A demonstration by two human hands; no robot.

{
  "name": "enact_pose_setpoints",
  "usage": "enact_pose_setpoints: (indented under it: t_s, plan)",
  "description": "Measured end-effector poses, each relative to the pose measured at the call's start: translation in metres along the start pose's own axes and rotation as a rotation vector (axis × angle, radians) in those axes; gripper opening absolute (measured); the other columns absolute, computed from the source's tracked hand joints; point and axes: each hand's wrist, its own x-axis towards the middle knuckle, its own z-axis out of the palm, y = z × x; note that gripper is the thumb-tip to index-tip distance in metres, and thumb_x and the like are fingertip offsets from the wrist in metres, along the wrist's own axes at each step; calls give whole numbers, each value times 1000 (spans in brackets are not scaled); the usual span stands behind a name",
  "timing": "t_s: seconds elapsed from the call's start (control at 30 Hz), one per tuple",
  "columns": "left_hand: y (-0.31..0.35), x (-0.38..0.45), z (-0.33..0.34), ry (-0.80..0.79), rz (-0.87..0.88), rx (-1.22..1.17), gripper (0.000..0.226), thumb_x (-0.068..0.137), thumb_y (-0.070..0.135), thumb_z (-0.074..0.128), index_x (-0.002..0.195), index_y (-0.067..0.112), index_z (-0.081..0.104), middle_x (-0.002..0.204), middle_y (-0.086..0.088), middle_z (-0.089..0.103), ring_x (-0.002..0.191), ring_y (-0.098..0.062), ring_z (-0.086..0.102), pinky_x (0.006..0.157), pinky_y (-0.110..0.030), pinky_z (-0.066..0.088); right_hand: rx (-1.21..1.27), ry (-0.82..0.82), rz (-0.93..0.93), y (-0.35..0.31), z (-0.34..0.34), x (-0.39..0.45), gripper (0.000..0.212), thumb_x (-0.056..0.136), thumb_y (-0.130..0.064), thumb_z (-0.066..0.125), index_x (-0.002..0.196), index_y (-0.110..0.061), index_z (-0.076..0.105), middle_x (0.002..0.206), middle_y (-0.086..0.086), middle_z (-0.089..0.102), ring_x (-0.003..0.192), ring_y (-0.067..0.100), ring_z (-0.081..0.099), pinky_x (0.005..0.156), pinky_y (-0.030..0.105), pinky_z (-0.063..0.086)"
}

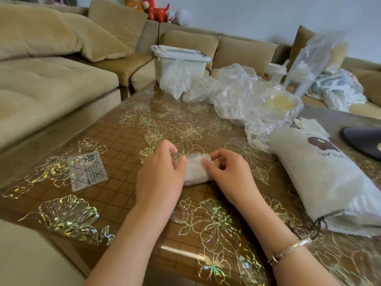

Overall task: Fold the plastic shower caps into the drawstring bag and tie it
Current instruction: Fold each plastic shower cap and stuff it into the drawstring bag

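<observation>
Left hand (160,172) and right hand (224,172) pinch the folded shower cap (195,170) against the bench (123,129), keeping it compact for the drawstring bag (321,178).

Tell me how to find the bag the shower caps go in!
Start at the brown flowered table and look along its right edge. The drawstring bag lies there, long and white, right of both hands. Unlike the clear crinkly plastic bags behind it, it is cloudy, with a brown bear print and a dark cord.
</observation>
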Motion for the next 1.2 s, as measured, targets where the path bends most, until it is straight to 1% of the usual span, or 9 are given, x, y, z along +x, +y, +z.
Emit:
enact_pose_setpoints:
  t_s: [0.07, 0.17, 0.43, 0.6, 0.73, 0.87, 0.93, 1.07, 1.2]
  plan:
    - [3, -1, 1, 91, 137, 3, 14, 95, 38, 54, 105, 28, 51, 96, 15, 52, 89, -7, 48, 77, -26, 36, -21, 16, 5, 0, 1, 0, 11, 92, -29, 64, 87, -19, 65, 59, -8, 54, 46, -1, 44, 47, 11, 34]
    - [10, -1, 3, 44, 265, 78, 12, 93, 42, 53, 101, 34, 57, 105, 16, 43, 100, -6, 32, 87, -25, 24, -84, 52, -2, -1, 1, 1, 12, 91, -31, 65, 86, -20, 65, 73, -8, 60, 59, 1, 49, 52, 13, 36]
    - [-2, 3, 8, -101, 108, 110, 7, 96, 34, 56, 102, 31, 58, 106, 14, 45, 102, -11, 35, 87, -29, 29, -163, 8, 30, -1, 2, 3, 26, 90, -36, 67, 111, -21, 64, 108, -6, 52, 84, 6, 50, 63, 5, 31]
    - [-2, 6, 5, -87, 38, -57, 17, 96, 27, 55, 113, 23, 56, 111, 8, 55, 106, -19, 53, 93, -37, 45, -120, -50, 54, -1, 0, 4, 12, 89, -31, 69, 88, -21, 62, 100, -2, 57, 71, 4, 48, 56, 11, 33]
    - [17, -2, -4, -192, -110, -299, 35, 94, 40, 60, 122, 23, 49, 112, 10, 56, 89, -3, 55, 68, -18, 43, 233, -45, 133, -6, -20, -3, 15, 89, -25, 70, 92, -11, 64, 87, 4, 67, 73, 13, 58, 64, 22, 48]
    - [44, -18, -7, -254, -234, -662, 23, 92, 27, 66, 114, 27, 59, 98, 8, 68, 85, -11, 67, 72, -25, 56, 384, 17, 156, -13, -59, -31, 17, 90, -24, 69, 99, -13, 59, 93, 11, 71, 67, 11, 61, 57, 22, 52]
    - [56, -28, -5, -281, -209, -748, 20, 91, 21, 67, 109, 30, 62, 92, 8, 72, 85, -13, 70, 75, -27, 58, 407, 26, 128, -16, -74, -47, 22, 91, -23, 67, 105, -21, 50, 94, 12, 71, 67, 15, 63, 60, 33, 54]
    - [86, -51, 4, -348, -84, -750, 20, 91, 23, 68, 107, 33, 62, 96, 7, 73, 86, -9, 70, 75, -20, 55, 464, 40, -24, -11, -110, -83, 36, 95, -9, 59, 115, -27, 37, 90, 9, 65, 61, 6, 63, 52, 20, 47]
    - [114, -75, 15, -427, 17, -809, 25, 89, 41, 65, 111, 31, 62, 97, 8, 73, 88, 0, 68, 72, -14, 52, 355, 130, -134, 1, -142, -114, 37, 97, -2, 52, 107, -35, 40, 87, 13, 56, 56, 22, 53, 47, 35, 44]
